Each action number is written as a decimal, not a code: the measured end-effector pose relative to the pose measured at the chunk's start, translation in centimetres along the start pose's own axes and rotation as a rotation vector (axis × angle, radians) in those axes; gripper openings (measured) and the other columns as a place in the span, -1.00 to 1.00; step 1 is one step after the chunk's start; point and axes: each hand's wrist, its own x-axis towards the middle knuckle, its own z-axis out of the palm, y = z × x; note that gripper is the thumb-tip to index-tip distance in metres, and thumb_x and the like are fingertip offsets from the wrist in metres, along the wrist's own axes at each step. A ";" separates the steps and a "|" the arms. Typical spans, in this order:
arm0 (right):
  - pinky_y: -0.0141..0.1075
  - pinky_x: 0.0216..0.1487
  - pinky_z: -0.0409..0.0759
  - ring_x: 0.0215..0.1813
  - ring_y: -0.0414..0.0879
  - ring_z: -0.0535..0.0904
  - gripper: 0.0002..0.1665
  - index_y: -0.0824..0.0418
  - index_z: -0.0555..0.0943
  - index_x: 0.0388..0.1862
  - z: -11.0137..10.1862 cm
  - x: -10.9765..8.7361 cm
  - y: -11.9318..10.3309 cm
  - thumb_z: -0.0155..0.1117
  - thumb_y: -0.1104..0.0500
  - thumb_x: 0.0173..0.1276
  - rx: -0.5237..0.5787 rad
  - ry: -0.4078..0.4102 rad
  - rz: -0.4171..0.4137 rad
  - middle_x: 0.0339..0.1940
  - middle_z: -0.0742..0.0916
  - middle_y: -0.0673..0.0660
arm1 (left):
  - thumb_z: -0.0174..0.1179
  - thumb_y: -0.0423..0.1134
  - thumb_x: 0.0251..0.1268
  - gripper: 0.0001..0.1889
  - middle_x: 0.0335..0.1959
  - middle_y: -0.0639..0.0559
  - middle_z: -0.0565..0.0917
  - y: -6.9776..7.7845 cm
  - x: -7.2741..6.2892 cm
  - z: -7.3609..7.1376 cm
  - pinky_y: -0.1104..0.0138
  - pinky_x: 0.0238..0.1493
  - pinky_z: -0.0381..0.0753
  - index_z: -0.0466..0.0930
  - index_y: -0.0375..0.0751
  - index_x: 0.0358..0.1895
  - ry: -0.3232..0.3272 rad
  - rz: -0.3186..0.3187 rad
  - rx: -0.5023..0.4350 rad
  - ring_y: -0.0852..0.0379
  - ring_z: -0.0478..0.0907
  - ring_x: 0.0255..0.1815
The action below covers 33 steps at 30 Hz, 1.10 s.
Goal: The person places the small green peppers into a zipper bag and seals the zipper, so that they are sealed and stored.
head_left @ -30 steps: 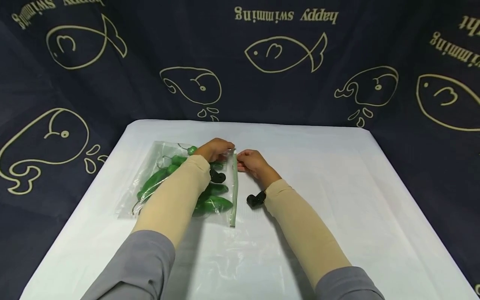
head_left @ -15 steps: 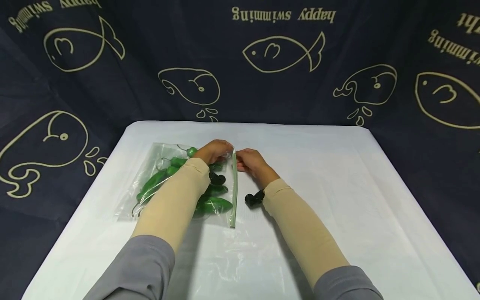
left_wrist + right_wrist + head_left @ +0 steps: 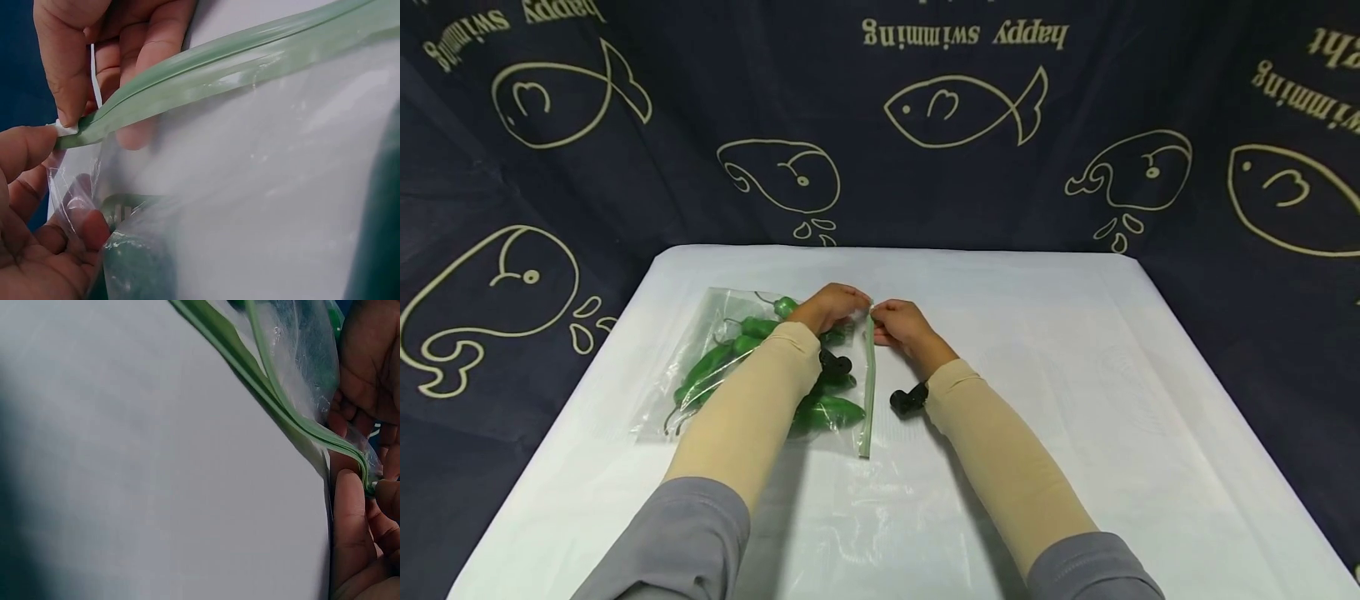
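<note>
A clear slider zip bag [image 3: 696, 392] with a green zip strip [image 3: 868, 392] lies flat, with several green chili peppers [image 3: 827, 412] inside. At the far end of the strip, my left hand [image 3: 829, 307] pinches the bag's corner between thumb and fingers. My right hand [image 3: 907, 323] grips the same end from the right, its fingertips almost meeting the left ones. A small white slider [image 3: 65, 129] sits between the fingertips in the left wrist view. In the right wrist view the strip's two green edges [image 3: 270, 387] stand apart away from the hands. My left forearm hides some peppers.
The bag rests on a white-covered table [image 3: 1037, 333]. Behind it hangs a dark blue cloth [image 3: 970, 192] with fish drawings. Black wrist cameras [image 3: 909, 400] sit beside both wrists.
My left fingertips have shifted slightly right to the strip's far end, closer to the right ones. The right hand has barely moved, and the bag lies where it was.
</note>
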 end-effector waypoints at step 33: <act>-0.41 -0.44 0.67 -0.48 -0.19 0.59 -0.78 0.40 0.59 -0.05 0.2 0.2 0.3 0.10 0.25 0.54 -0.025 -0.003 -0.019 -0.45 0.63 0.10 | 0.11 -0.33 0.47 -0.79 -0.13 0.01 0.53 -0.4 -0.1 0.0 0.27 0.00 0.44 0.59 -0.31 0.04 -0.010 0.053 -0.039 0.06 0.40 -0.07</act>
